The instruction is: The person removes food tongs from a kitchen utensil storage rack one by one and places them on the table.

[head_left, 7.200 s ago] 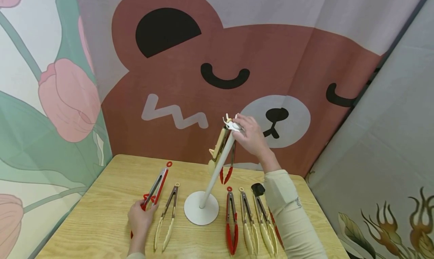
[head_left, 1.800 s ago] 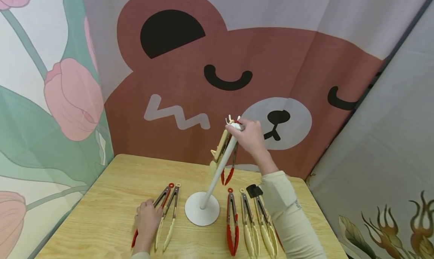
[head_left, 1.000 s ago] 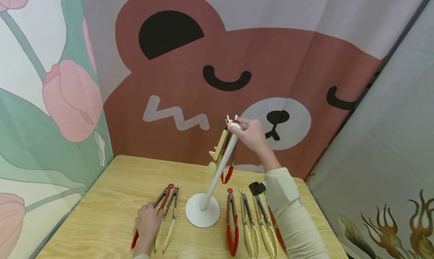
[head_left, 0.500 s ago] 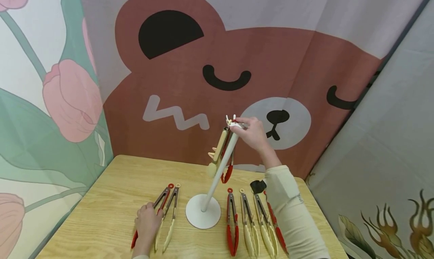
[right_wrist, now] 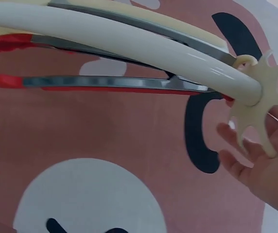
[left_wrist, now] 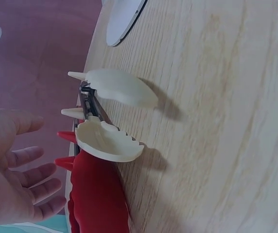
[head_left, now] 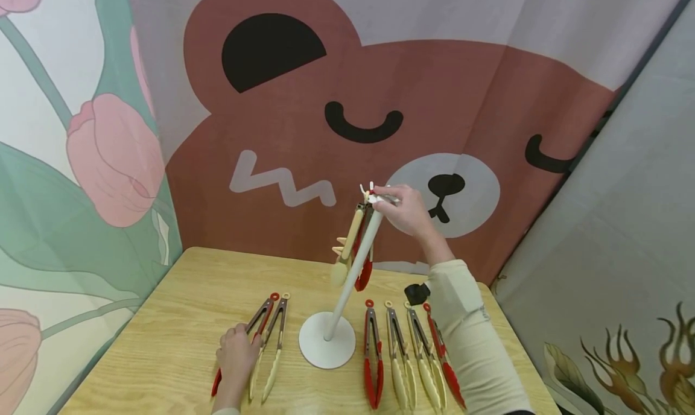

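My right hand grips the white hook head at the top of a stand with a slanted pole and round base. From the hooks hang cream-tipped tongs and red-tipped tongs. At the table's left, my left hand lies over red tongs, hiding their middle. In the left wrist view its fingers are loose, beside the red tips. Cream-tipped tongs lie alongside.
Right of the base lie red tongs, two pairs of cream-tipped tongs and more red tongs by the right sleeve. A black object sits behind them. A bear-print curtain hangs behind the wooden table.
The left red tongs were raised earlier and now lie beside the cream pair, under my left hand. The hook head has turned; the hanging tongs have swung left and bunched closer. The base slid slightly right.
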The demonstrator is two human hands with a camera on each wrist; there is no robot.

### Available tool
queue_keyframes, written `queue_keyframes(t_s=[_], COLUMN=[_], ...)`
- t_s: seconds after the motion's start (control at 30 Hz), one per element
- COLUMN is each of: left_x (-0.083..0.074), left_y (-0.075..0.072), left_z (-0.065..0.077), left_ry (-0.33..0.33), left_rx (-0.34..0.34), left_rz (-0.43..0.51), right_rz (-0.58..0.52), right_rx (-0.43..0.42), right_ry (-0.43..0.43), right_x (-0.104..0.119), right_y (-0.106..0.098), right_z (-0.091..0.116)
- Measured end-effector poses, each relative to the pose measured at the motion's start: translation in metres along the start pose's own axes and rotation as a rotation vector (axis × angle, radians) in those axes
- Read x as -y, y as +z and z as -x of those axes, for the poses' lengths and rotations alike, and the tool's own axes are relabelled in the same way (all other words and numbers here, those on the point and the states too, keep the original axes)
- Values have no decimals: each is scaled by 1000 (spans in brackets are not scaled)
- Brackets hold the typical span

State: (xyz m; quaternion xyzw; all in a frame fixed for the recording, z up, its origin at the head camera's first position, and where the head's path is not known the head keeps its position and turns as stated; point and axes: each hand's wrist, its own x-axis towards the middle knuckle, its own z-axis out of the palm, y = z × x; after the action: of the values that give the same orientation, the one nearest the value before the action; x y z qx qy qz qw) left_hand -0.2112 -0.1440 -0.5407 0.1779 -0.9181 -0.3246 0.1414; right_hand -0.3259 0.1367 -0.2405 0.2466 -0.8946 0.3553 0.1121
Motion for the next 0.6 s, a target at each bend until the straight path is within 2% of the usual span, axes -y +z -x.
queue_keyframes(t_s=[0.2,0.3,0.37,0.5,0.6], left_x=[-2,-3,-4,-4,-5], left_y=[0,-1,-2,-2,-2], left_z=[1,1,2,3,3], left_ry=[4,4,3,6,6], left_rx=[-11,-7,-5,1,1], left_rz=[9,10,6,0,2], right_rz=[71,101,165,340,393], right_rx=[52,21,-22,-106,-115], right_ry=[-23,-57,-64,33,141], right_x=[4,5,8,15,19], right_y=[-4,-1,1,5,6], right_z=[0,2,5,14,17])
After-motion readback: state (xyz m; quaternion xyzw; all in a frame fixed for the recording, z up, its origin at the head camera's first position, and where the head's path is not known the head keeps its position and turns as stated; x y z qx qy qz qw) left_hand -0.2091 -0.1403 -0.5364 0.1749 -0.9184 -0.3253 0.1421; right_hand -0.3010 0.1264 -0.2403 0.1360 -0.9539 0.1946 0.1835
